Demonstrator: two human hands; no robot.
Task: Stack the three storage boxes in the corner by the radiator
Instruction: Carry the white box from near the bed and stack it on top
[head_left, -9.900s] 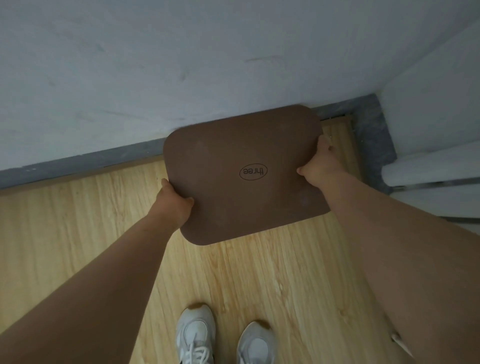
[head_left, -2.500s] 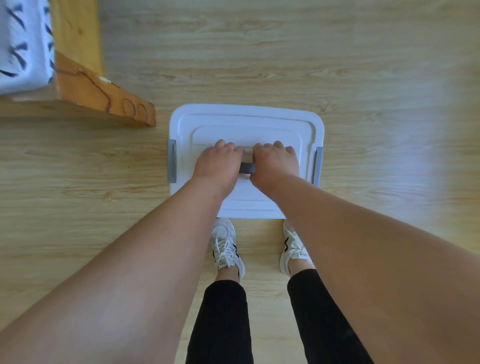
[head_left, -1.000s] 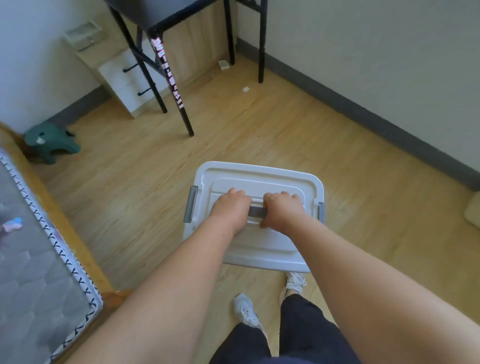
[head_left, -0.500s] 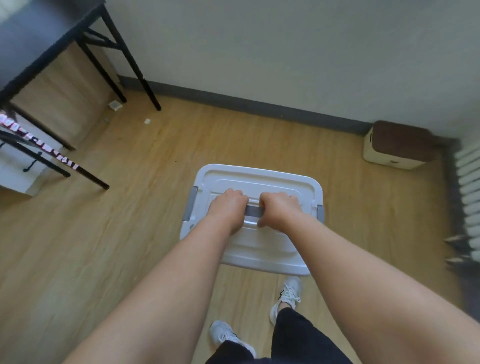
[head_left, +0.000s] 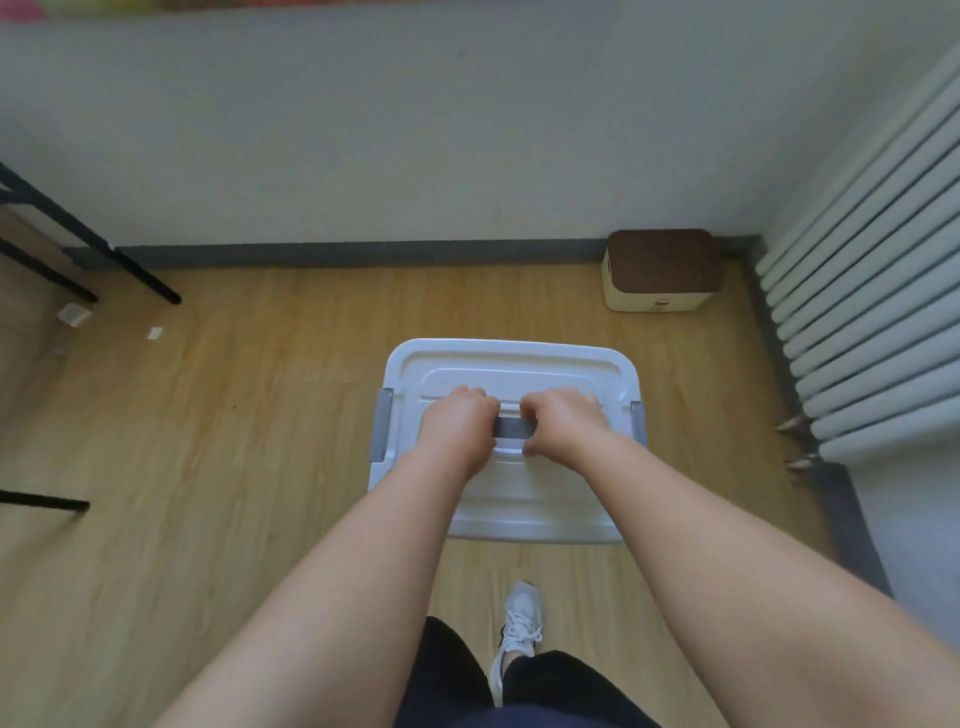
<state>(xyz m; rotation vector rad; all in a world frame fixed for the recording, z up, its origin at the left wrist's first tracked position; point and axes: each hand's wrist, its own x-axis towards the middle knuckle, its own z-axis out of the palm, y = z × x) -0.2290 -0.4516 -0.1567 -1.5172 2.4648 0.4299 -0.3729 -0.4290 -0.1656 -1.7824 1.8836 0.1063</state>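
White box (head_left: 519, 499): carried clear of the floor, your left hand (head_left: 457, 426) and right hand (head_left: 563, 423) both clenched on its grey handle (head_left: 511, 427). Brown-lidded box (head_left: 662, 270) sat in the corner beside the radiator (head_left: 872, 322). Risk: swinging load could have landed off-centre and slid.

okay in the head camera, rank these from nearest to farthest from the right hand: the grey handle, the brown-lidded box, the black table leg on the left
1. Grey handle: gripped by the right hand, on the white box's lid.
2. Brown-lidded box: ahead and to the right, in the corner by the radiator.
3. Black table leg: far left, near the wall.
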